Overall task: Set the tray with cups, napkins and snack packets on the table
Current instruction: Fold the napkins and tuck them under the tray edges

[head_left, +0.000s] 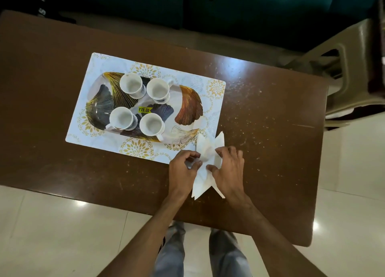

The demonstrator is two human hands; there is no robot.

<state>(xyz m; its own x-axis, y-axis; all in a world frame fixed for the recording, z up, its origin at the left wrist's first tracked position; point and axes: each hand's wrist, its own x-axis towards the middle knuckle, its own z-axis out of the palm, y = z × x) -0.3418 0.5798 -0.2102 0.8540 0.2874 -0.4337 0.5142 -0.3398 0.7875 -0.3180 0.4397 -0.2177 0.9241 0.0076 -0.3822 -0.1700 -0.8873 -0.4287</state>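
Both the left hand point(183, 168) and right hand point(228, 168) pinch loosely fanned white paper napkins point(205, 166) on the table point(270, 131) just beside the leaf-patterned tray point(189, 108) holding four white cups point(130, 85); risk: sheets slipping or tearing under uneven pull.

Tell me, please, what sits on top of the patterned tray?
Four empty white cups and a yellow price sticker sit on the tray; the tray surface under the cups is covered.

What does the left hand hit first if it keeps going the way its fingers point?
The left hand points right, already on the napkins; beyond them, probably the right hand. Depth unclear.
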